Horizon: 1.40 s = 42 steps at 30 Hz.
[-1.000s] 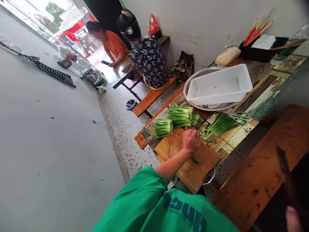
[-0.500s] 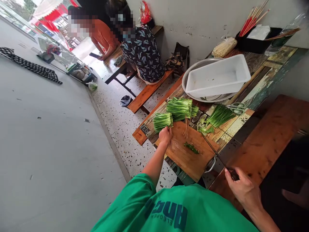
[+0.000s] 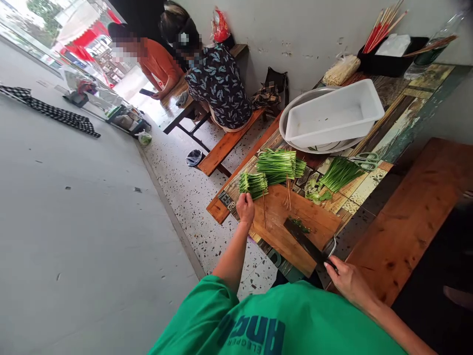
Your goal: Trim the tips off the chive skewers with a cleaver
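My left hand (image 3: 245,208) is closed at the near left end of a row of cut green chives (image 3: 254,184). A small section there stands slightly apart, right above my fingers; the stick inside my grip is hidden. Thin bamboo skewers (image 3: 265,209) poke out of the chives toward me. In my right hand (image 3: 345,278) is a dark-bladed kitchen knife (image 3: 305,241), held by its handle over the wooden cutting board (image 3: 277,236). Chopped green bits (image 3: 300,225) lie by the blade's tip. A larger chive stack (image 3: 277,165) rests behind the board.
A white plastic tub (image 3: 332,118) sits in a metal basin (image 3: 286,106). Loose chives (image 3: 342,173), scissors (image 3: 367,160) and leafy scraps (image 3: 316,192) lie to the right. A wooden bench (image 3: 406,227) runs alongside. Two people (image 3: 221,88) sit at another table.
My left hand has shifted left along the chives, and a small section now stands apart. The knife has swung left over the board, its blade now near the chopped bits.
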Each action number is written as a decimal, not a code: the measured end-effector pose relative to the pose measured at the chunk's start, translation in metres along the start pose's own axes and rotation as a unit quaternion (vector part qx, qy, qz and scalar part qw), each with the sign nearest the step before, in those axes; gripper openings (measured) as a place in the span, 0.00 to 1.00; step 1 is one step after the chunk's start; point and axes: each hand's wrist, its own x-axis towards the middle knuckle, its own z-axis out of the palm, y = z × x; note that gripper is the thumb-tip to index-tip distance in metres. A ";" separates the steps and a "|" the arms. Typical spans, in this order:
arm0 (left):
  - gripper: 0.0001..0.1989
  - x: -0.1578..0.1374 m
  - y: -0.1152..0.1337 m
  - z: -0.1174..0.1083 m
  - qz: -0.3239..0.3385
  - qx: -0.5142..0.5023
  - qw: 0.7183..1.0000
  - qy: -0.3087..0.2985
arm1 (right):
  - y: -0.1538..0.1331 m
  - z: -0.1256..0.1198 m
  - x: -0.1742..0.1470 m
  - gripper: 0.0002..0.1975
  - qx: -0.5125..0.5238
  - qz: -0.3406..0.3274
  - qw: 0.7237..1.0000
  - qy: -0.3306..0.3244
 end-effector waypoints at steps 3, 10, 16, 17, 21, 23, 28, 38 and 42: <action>0.16 -0.025 -0.017 -0.026 0.035 -0.117 0.990 0.072 | -0.002 0.006 0.011 0.17 -0.024 -0.020 0.998 -0.053; 0.17 -0.137 -0.050 -0.078 0.040 -0.138 0.986 0.090 | 0.011 -0.009 0.051 0.16 -0.086 -0.052 0.988 -0.121; 0.16 -0.199 -0.066 -0.097 0.012 -0.135 0.985 0.103 | 0.030 -0.025 0.080 0.19 -0.093 -0.065 0.992 -0.053; 0.16 -0.205 -0.068 -0.095 0.009 -0.135 0.986 0.103 | 0.032 -0.027 0.084 0.20 -0.092 -0.059 0.993 -0.044; 0.17 -0.220 -0.066 -0.066 -0.010 -0.133 0.987 0.094 | 0.036 -0.030 0.090 0.22 -0.092 -0.063 0.994 -0.021; 0.17 -0.225 -0.060 -0.040 -0.031 -0.141 0.985 0.095 | 0.038 -0.029 0.090 0.22 -0.091 -0.079 0.993 -0.011; 0.17 -0.236 -0.033 0.023 -0.058 -0.146 0.987 0.034 | 0.041 -0.024 0.084 0.22 -0.103 -0.093 0.990 0.005; 0.15 -0.206 0.011 0.040 0.076 0.062 0.964 -0.246 | 0.032 -0.029 0.081 0.21 -0.106 -0.109 0.988 0.001; 0.18 -0.178 0.002 0.004 0.261 0.055 0.939 -0.216 | 0.026 -0.026 0.077 0.21 -0.121 -0.098 0.988 0.009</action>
